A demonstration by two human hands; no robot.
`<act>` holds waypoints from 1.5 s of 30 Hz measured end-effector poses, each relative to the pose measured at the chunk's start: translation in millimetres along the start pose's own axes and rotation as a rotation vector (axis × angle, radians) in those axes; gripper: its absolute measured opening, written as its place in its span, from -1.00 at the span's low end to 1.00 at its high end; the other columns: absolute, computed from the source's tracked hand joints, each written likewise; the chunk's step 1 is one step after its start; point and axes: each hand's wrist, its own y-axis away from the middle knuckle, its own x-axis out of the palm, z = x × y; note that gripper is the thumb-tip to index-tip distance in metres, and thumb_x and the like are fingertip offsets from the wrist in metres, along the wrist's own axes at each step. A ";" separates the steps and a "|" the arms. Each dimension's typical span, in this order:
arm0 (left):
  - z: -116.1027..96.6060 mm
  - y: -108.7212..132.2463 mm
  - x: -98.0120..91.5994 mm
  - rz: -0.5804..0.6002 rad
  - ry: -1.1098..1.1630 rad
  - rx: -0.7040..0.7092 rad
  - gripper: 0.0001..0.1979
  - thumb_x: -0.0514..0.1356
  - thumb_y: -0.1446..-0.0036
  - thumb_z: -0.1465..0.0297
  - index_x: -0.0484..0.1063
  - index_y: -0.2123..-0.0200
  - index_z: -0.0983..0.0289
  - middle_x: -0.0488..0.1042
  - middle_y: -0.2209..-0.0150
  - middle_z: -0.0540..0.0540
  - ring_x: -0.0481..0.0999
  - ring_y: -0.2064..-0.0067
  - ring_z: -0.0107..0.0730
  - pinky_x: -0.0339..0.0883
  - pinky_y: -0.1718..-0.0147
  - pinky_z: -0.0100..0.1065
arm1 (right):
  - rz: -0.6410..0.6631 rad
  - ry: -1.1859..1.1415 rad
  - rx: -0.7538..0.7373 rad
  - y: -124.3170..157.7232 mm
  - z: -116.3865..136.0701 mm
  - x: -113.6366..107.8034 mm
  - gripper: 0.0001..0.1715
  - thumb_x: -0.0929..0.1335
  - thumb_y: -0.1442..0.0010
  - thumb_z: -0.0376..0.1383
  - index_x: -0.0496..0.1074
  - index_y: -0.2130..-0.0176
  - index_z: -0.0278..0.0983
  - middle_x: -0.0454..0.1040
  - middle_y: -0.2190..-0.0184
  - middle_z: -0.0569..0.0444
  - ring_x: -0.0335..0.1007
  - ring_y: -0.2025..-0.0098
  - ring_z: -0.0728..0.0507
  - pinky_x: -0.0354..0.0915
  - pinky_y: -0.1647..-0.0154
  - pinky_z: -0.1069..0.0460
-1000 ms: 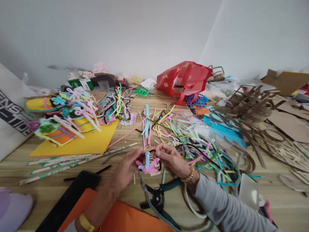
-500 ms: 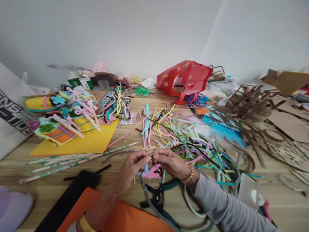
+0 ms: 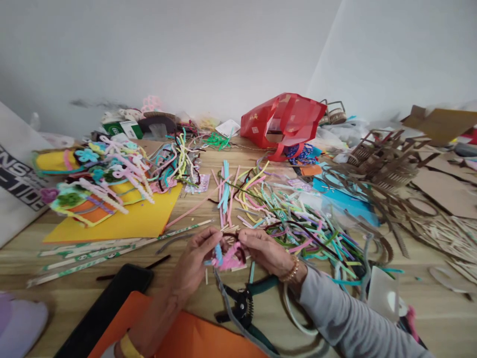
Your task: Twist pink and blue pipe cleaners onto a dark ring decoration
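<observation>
Near the middle of the table, my left hand (image 3: 198, 254) pinches a small piece of pink and light-blue fuzzy pipe cleaners (image 3: 228, 258) between thumb and fingers. Across from it, my right hand (image 3: 265, 248) is closed, thumb against forefinger, at the piece's right side. A dark brown pipe cleaner (image 3: 231, 234) runs between the fingertips of both hands. Fingers cover part of the piece, so its full shape is hidden. Just below the hands lie dark green-handled pliers (image 3: 244, 307) with a grey fuzzy strand (image 3: 231, 308) across them.
Loose coloured pipe cleaners (image 3: 313, 226) pile up right of my hands. Finished pipe-cleaner flowers (image 3: 112, 169) rest on yellow sheets (image 3: 149, 219) at left. A red bag (image 3: 261, 122) stands behind, small brown baskets (image 3: 391, 164) to the right. An orange sheet (image 3: 197, 333) and a black flat object (image 3: 108, 308) lie in front.
My left hand has shifted slightly left, so the fingertips are farther apart. The brown pipe cleaner now shows between them, and more of the pink and blue piece is visible.
</observation>
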 end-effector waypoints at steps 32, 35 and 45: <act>6.9 -5.7 -6.1 0.071 -0.076 0.063 -0.79 0.29 0.01 0.47 0.52 0.22 0.23 0.53 0.26 0.03 0.45 0.25 -0.42 0.29 0.22 -0.44 | 0.013 0.017 -0.037 2.1 2.0 -0.5 -0.85 0.40 -0.08 -0.25 0.46 0.37 -0.31 0.41 0.41 0.09 0.30 0.36 -0.04 0.19 0.24 0.05; 9.0 -6.8 -7.6 0.062 -0.109 0.112 -0.85 0.27 -0.01 0.47 0.52 0.28 0.23 0.53 0.35 0.00 0.45 0.33 -0.43 0.30 0.26 -0.43 | -0.004 -0.013 -0.040 1.2 2.3 0.3 -0.85 0.41 -0.05 -0.26 0.46 0.39 -0.32 0.41 0.44 0.11 0.29 0.39 -0.02 0.17 0.28 0.07; 3.1 -5.0 -6.1 0.030 -0.185 0.151 -0.89 0.24 -0.05 0.39 0.49 0.47 0.29 0.45 0.52 0.00 0.40 0.44 -0.43 0.29 0.36 -0.42 | -0.045 -0.030 -0.029 0.5 4.2 3.0 -0.84 0.41 -0.03 -0.25 0.45 0.42 -0.32 0.41 0.49 0.11 0.28 0.44 -0.02 0.18 0.33 0.08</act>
